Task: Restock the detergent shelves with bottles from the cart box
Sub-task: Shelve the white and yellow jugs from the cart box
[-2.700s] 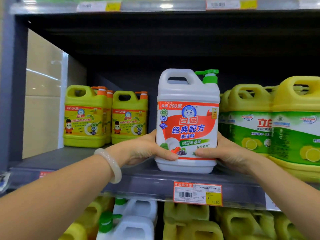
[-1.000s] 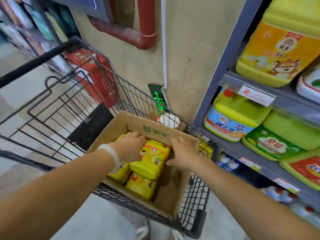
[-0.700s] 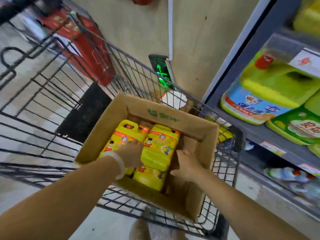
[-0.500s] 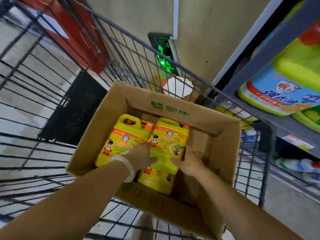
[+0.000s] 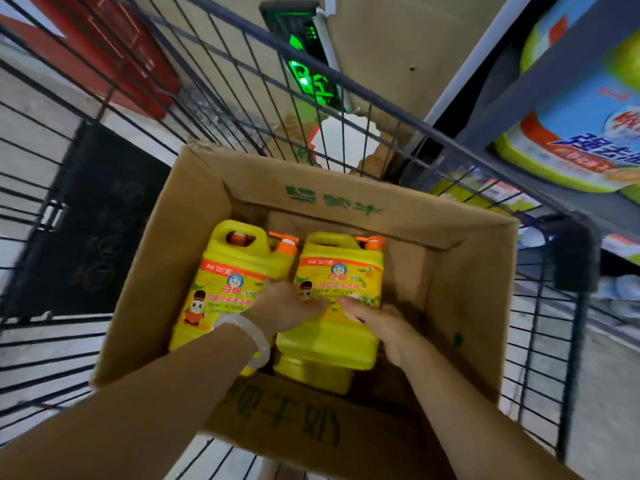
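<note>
An open cardboard box (image 5: pixel 460 292) stands in a wire cart (image 5: pixel 540 341). Inside it are yellow detergent bottles with orange pump caps. One bottle (image 5: pixel 221 282) lies at the left. A second bottle (image 5: pixel 341 271) lies to its right, raised above a third bottle (image 5: pixel 311 375) underneath. My left hand (image 5: pixel 287 306), with a pale bangle on the wrist, grips the left side of the second bottle. Gripping its right side is my right hand (image 5: pixel 377 323), its thumb laid across the label.
Shelves (image 5: pixel 540 109) at the right carry large detergent jugs, one with a blue label (image 5: pixel 585 129). A beige wall (image 5: pixel 391 46) with a green lit sign (image 5: pixel 308 74) is ahead. Behind the cart at upper left stands a red cabinet (image 5: pixel 114 46).
Earlier both hands held a white bottle on the shelf. Since then I turned down to the cart box, and my hands closed in on the middle yellow bottle, which now sits slightly higher.
</note>
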A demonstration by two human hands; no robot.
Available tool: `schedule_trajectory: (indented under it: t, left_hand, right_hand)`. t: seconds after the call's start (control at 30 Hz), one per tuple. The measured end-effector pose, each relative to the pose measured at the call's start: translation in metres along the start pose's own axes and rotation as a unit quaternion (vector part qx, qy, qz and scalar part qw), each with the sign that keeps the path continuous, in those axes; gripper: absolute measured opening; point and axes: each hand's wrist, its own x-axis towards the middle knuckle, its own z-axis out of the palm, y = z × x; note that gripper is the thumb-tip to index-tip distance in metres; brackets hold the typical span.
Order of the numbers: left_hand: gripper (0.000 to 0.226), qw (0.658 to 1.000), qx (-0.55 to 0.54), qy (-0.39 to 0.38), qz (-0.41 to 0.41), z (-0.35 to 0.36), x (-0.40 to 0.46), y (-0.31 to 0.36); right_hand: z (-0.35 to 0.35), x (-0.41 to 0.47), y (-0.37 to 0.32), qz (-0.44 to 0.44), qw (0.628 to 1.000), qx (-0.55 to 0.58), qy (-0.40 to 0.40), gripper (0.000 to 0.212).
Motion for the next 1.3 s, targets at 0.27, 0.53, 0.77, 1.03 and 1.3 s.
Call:
schedule_trajectory:
  t: [0.27, 0.53, 0.77, 1.03, 1.3]
  left_hand:
    - [0.083, 0.974, -0.182, -0.131, -0.017, -0.011, -0.015, 0.007]
    - [0.066, 0.921, -0.353, -0.163, 0.028, -0.012, -0.061, -0.001]
    - [0.044, 0.922, -0.334, -0.083, 0.179, -0.063, -0.132, 0.030]
    - [0.067, 0.873, -0.350, 0.062, 0.335, -0.103, -0.247, 0.085]
    - [0.070, 0.794, -0.360, 0.167, 0.460, -0.085, -0.366, 0.189]
  right_hand:
    - [0.001, -0.035, 0.043, -0.020, 0.997, 0.070, -0.009, 0.062]
    - [-0.021, -0.092, 0.040, -0.150, 0.988, 0.040, -0.007, 0.049]
    - [-0.044, -0.156, -0.004, -0.321, 0.947, -0.018, -0.021, 0.045]
    - [-0.091, -0.276, -0.055, -0.465, 0.879, -0.104, 0.016, 0.072]
    - [-0.205, -0.399, -0.052, -0.601, 0.792, -0.096, 0.051, 0.071]
